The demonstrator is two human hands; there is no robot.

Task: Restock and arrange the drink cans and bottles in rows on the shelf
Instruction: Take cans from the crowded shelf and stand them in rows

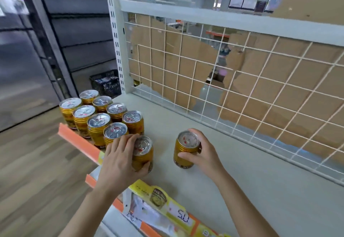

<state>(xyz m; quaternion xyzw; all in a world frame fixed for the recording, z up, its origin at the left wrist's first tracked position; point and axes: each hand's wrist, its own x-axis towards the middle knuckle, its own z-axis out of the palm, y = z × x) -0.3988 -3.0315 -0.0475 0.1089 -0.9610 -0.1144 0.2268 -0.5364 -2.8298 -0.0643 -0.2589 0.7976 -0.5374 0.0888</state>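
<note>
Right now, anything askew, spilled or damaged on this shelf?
The cardboard backing is torn: ragged holes show the room behind. Otherwise little: the rowed cans stand upright, no spill. The right hand grips a lone can apart from the rows; the left hand grips the end can beside them.

Both arms reach forward, left hand [121, 159] and right hand [203, 154] curled in grips

Left hand [121, 160] and right hand [202, 154] are bare, as are both slim forearms [89, 208]
</note>
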